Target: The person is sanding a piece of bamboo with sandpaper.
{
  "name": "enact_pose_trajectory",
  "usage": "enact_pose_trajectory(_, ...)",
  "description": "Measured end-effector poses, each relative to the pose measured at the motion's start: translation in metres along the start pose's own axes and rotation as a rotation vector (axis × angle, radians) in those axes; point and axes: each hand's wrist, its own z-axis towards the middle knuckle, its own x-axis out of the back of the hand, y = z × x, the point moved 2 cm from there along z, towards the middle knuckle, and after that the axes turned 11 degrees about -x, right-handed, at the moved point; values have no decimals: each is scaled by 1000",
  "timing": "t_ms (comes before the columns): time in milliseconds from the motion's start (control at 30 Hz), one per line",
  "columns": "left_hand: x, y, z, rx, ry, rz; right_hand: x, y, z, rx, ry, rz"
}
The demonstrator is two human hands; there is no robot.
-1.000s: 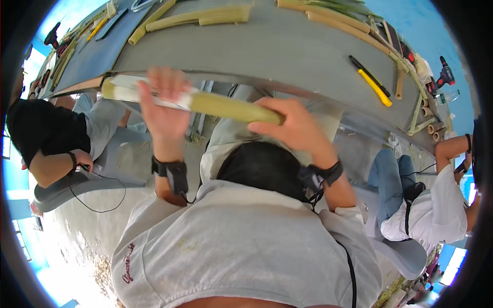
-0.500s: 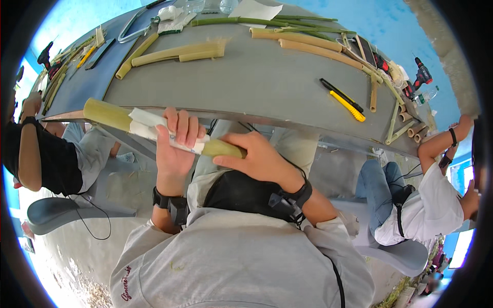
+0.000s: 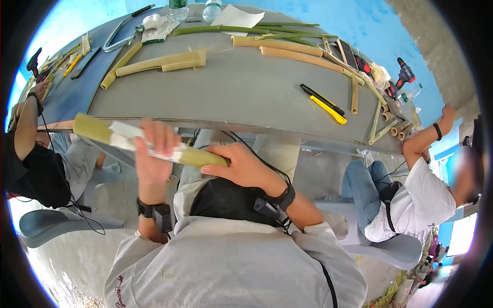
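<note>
Bamboo section (image 3: 154, 145), pale green and short, with a white sheet (image 3: 128, 137) wrapped round its middle, now sits lower in the view than a second ago, just below the near edge of the grey table (image 3: 241, 97) and not resting on it. It has tilted: its left end is higher, and its right end dips toward the right hand (image 3: 241, 167).

Left hand (image 3: 154, 154): fingers curled fully round the wrapped part, gripping sheet and stalk together. A second ago this hand gripped farther left along the piece; it has slid toward the middle.

Right hand: palm and fingers closed over the right end, thumb underneath. I judge it a steadying hold rather than a working one.

I read the shift as a rubbing stroke along the stalk, with the white sheet working as an abrasive or a wipe; I cannot tell which.

On the table, unchanged: split bamboo lengths (image 3: 159, 62), a yellow utility knife (image 3: 328, 109), a black one (image 3: 321, 97) beside it, two water bottles (image 3: 211, 7) at the far edge. A co-worker in a white shirt (image 3: 426, 200) sits to the right, one arm raised to the table edge.
</note>
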Motion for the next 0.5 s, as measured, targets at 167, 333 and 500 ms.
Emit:
enact_pose_trajectory(167,16,23,6,-228,216,-113,17,2,-5,-23,43,-103)
enact_pose_trajectory(333,9,14,5,-34,82,-79,5,1,0,-89,17,-37)
enact_pose_trajectory(500,13,29,9,-163,114,-114,9,2,-8,-49,55,-107)
